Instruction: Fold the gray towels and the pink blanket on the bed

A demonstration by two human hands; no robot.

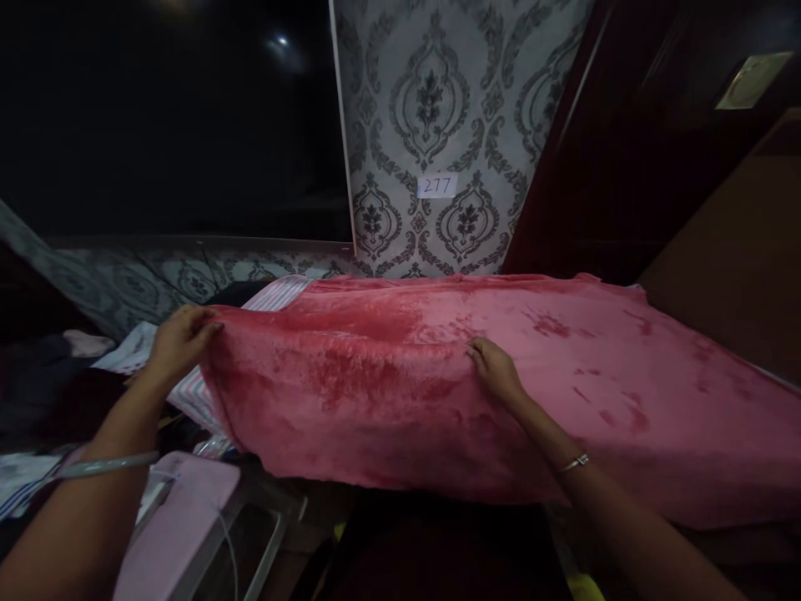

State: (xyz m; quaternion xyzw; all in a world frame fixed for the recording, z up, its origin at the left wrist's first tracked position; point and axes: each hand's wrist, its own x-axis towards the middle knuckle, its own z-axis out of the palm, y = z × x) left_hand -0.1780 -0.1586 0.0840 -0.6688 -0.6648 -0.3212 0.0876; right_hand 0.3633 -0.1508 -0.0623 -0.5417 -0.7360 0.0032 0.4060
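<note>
A large pink plush blanket (551, 367) with darker red patches in its pile spreads across a raised surface against the wall. At its left corner my left hand (181, 338) is closed, pinching the edge between thumb and fingers. Near the middle, my right hand (494, 367) grips a fold of the same blanket. Between both hands the cloth is lifted into a ridge, and its front part hangs down toward me. Striped cloth (193, 396) shows from under the blanket's left side. What the blanket lies on is mostly hidden.
A big dark television (175, 125) hangs at the upper left. Patterned wallpaper carries a paper label (437, 185) reading 277. To the right is a dark red door (644, 125). A pink-topped stand (188, 509) and piled clothes (37, 376) are at the left.
</note>
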